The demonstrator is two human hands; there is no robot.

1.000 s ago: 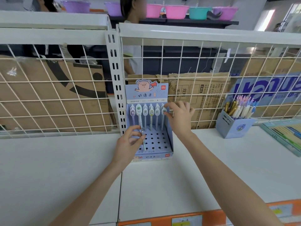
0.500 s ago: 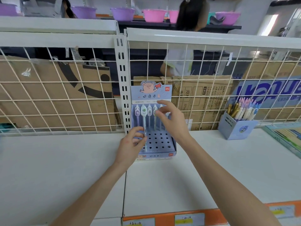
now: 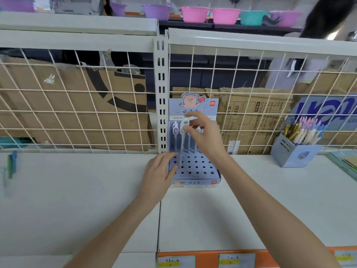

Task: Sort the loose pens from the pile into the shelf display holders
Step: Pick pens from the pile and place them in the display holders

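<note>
A blue perforated display holder (image 3: 195, 168) with a pig card stands on the white shelf against the wire grid. Several capped pens (image 3: 175, 130) stand in its back row, partly hidden by my right hand. My right hand (image 3: 205, 137) pinches the round cap of a pale pen (image 3: 182, 144), whose shaft slants down to the holes at the holder's left side. My left hand (image 3: 157, 172) lies with straight fingers against the left edge of the holder, next to the pen's lower end.
A second blue holder (image 3: 295, 154) packed with several pens stands at the right. Flat boxes (image 3: 345, 164) lie at the far right. A blurred loose pen (image 3: 11, 165) lies far left. Behind the wire grid (image 3: 96, 113) are cardboard boxes. An orange label strip (image 3: 212, 259) runs along the front edge.
My right hand moved left from the back row's right end and took hold of the pen's cap. My left hand let go of the pen's shaft and settled at the holder's left edge.
</note>
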